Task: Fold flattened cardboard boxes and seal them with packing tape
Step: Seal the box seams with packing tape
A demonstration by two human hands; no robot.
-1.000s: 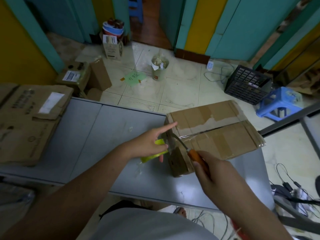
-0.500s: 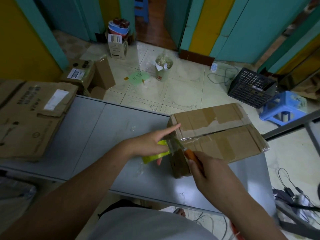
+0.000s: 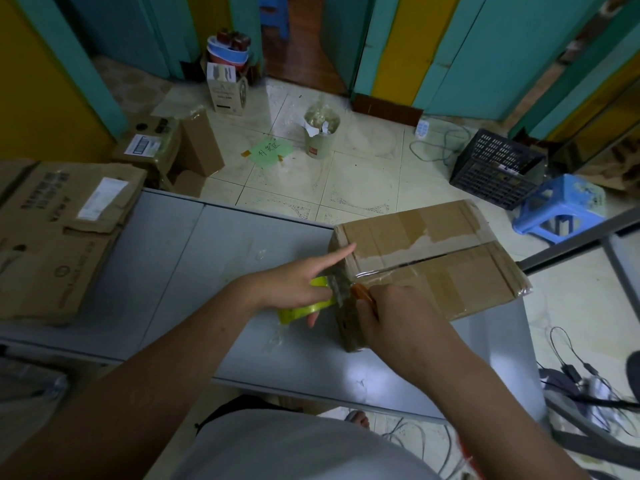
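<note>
Left hand [image 3: 291, 289] curls round tape [image 3: 304, 310], index straight on box [image 3: 433, 271] top edge. Right hand [image 3: 398, 320] grips knife [image 3: 363, 295] at that edge. Table [image 3: 207, 271] runs left of fingers.

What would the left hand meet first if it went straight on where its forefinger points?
Probably the cardboard box; the fingertip of the left hand lies at its top edge, contact unclear.
</note>
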